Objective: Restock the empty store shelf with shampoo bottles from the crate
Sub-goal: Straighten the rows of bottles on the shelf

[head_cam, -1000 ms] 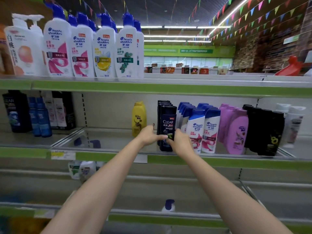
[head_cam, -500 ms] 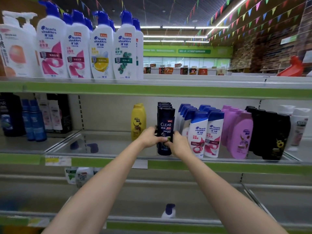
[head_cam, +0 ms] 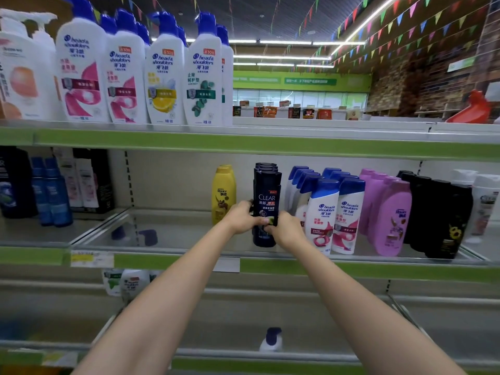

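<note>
Dark CLEAR bottle [head_cam: 266, 204] unchanged in position versus earlier frames, upright near middle shelf [head_cam: 351, 269] front edge, left hand [head_cam: 240, 216] and right hand [head_cam: 286, 230] clasping its lower half, yellow bottle [head_cam: 223, 193] just left.

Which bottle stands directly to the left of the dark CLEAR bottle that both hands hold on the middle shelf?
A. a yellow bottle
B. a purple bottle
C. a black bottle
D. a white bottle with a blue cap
A: the yellow bottle stands alone just left of the CLEAR bottle, which the left hand and right hand hold; the white, purple and black ones stand to its right.
</note>
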### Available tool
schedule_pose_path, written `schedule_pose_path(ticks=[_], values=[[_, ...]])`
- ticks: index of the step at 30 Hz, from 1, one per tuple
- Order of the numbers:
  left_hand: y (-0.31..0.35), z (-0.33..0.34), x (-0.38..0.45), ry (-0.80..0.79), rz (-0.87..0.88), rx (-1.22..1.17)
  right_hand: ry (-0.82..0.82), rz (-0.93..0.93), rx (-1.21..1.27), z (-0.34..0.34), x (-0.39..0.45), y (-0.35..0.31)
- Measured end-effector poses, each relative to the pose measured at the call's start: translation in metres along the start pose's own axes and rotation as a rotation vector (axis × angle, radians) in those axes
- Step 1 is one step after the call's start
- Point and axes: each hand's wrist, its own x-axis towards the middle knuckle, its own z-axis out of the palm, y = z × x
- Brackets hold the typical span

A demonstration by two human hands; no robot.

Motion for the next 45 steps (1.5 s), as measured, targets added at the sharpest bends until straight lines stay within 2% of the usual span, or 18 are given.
schedule_pose_path(ticks=[11, 18, 29, 32, 37, 45], values=[[-0.006, -0.003, 0.001, -0.028, 0.014, -0.018, -0.011, -0.009, 0.049, 0.002, -0.002, 0.004], [-0.007, -0.004, 0.000, -0.047, 0.007, -0.051, -0.088, 0.015, 0.044, 0.002, 0.000, 0.008], [-0.009, -0.006, -0.003, -0.056, 0.011, -0.039, -0.124, -0.048, 0.030, 0.006, -0.001, 0.006], [-0.009, -0.004, -0.006, -0.047, 0.005, -0.080, -0.103, 0.003, 0.240, 0.003, -0.001, 0.006], [-0.005, 0.001, -0.011, -0.026, -0.036, -0.178, -0.016, 0.180, 0.972, 0.002, 0.007, -0.003], [-0.001, 0.002, -0.013, -0.108, -0.029, -0.450, -0.019, 0.257, 1.095, 0.022, 0.043, -0.006]])
